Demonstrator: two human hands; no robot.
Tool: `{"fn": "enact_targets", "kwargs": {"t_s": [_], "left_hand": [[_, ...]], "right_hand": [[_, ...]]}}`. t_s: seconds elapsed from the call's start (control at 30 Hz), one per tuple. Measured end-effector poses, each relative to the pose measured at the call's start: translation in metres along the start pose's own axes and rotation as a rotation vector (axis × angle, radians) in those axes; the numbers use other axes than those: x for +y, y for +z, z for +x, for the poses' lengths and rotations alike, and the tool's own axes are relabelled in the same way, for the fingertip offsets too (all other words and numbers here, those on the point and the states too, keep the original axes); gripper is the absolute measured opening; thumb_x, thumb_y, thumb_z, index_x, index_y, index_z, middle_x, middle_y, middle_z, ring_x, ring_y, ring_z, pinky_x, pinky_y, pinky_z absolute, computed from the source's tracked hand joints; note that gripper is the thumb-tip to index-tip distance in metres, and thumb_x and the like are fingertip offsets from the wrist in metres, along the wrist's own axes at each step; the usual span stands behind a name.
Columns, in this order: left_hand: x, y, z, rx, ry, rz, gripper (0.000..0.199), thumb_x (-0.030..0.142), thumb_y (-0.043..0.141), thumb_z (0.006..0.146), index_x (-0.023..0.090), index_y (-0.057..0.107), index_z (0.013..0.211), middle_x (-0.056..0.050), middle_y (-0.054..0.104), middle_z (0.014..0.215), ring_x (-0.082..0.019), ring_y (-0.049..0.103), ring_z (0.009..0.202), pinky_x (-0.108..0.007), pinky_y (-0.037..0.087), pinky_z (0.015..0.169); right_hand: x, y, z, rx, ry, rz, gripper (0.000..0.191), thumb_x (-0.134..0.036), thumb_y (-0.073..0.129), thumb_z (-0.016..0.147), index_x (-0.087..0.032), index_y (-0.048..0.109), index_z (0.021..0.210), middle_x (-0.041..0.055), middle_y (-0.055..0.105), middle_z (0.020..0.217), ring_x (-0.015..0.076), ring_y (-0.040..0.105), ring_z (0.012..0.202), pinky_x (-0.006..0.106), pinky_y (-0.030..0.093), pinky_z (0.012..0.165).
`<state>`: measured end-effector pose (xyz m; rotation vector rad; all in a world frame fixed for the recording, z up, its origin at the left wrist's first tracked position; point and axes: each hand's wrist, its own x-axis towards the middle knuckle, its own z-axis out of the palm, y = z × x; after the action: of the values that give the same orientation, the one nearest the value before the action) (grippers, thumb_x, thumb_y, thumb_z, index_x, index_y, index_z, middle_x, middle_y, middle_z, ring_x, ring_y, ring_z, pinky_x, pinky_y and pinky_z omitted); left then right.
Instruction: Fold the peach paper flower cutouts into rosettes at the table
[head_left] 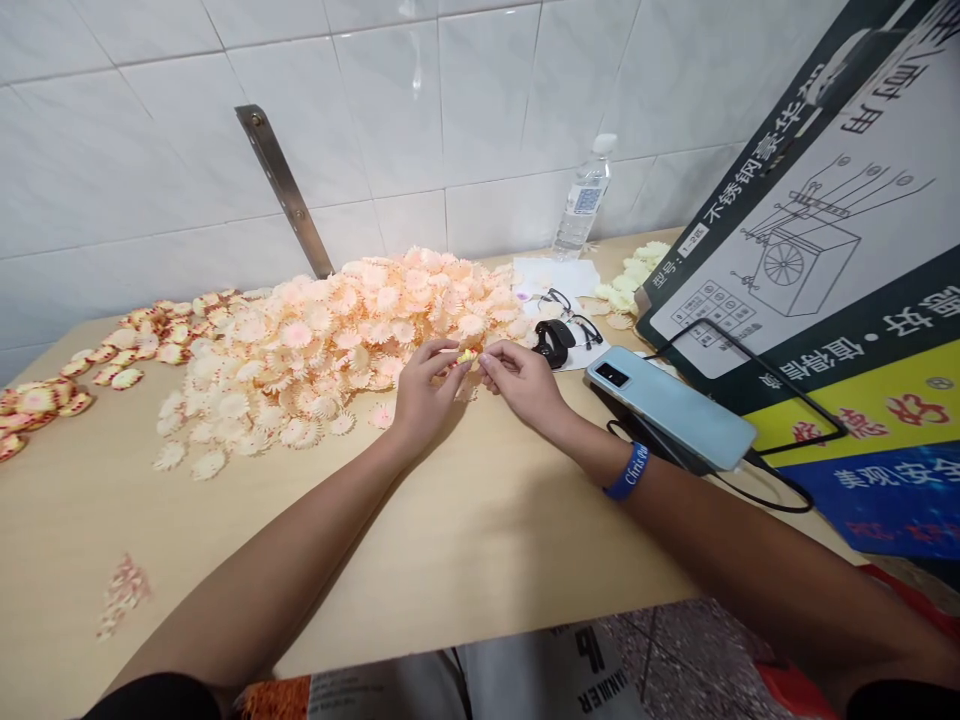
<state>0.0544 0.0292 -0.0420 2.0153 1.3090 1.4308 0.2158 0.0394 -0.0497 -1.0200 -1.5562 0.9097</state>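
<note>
My left hand (429, 388) and my right hand (523, 380) meet above the table, fingertips almost touching. Between them is a small yellow piece (467, 356), pinched by the thumb and fingers of both hands; its exact kind is too small to make out. Just behind and to the left spreads a large heap of pale pink and cream flower-shaped pieces (390, 310) with fringed edges. One pink flower-shaped piece (381, 415) lies close beside my left wrist. A blue wristband (628, 472) circles my right forearm.
Red-and-yellow flower pieces (154, 332) lie at the left, tiny pink bits (124, 590) at front left. On the right are a light blue phone (675, 405) with a cable, a black watch (553, 342), glasses (585, 326), a water bottle (583, 212) and a large printed box (810, 270).
</note>
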Motion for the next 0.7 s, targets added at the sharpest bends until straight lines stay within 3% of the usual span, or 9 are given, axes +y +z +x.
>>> {"fn": "enact_targets", "kwargs": {"t_s": [0.13, 0.3, 0.53, 0.7], "left_hand": [[0.0039, -0.0001, 0.0016, -0.056, -0.148, -0.128, 0.021, 0.036, 0.064, 0.082, 0.018, 0.07, 0.073, -0.005, 0.067, 0.083, -0.016, 0.062, 0.081, -0.025, 0.048, 0.067], [0.005, 0.001, 0.0044, -0.131, -0.348, -0.285, 0.031, 0.04, 0.068, 0.075, 0.016, 0.059, 0.058, 0.002, 0.052, 0.056, -0.011, 0.047, 0.057, -0.024, 0.037, 0.054], [-0.001, 0.0014, 0.0061, -0.076, -0.428, -0.348, 0.039, 0.041, 0.075, 0.067, 0.018, 0.047, 0.053, 0.005, 0.04, 0.052, -0.009, 0.037, 0.053, -0.024, 0.028, 0.052], [-0.0032, -0.0001, 0.0072, -0.084, -0.389, -0.395, 0.036, 0.043, 0.075, 0.067, 0.018, 0.051, 0.055, 0.004, 0.047, 0.056, -0.01, 0.042, 0.055, -0.024, 0.034, 0.054]], "right_hand": [[-0.0013, -0.0013, 0.0031, 0.028, -0.03, -0.033, 0.016, -0.036, 0.066, 0.079, -0.02, 0.063, 0.083, 0.002, 0.066, 0.084, 0.0154, 0.061, 0.075, 0.025, 0.049, 0.062], [0.0037, -0.0012, 0.0032, -0.012, -0.021, -0.042, 0.015, -0.034, 0.062, 0.082, -0.02, 0.067, 0.083, 0.0024, 0.067, 0.083, 0.0155, 0.062, 0.069, 0.027, 0.051, 0.061], [0.0065, 0.0005, 0.0006, -0.01, 0.006, 0.037, 0.023, -0.037, 0.065, 0.079, -0.021, 0.073, 0.093, 0.006, 0.07, 0.097, 0.0202, 0.066, 0.083, 0.03, 0.056, 0.065], [0.006, 0.0012, 0.0044, -0.067, 0.11, 0.22, 0.031, -0.042, 0.075, 0.069, -0.019, 0.067, 0.088, 0.0013, 0.066, 0.081, 0.0161, 0.064, 0.074, 0.027, 0.056, 0.059]]}}
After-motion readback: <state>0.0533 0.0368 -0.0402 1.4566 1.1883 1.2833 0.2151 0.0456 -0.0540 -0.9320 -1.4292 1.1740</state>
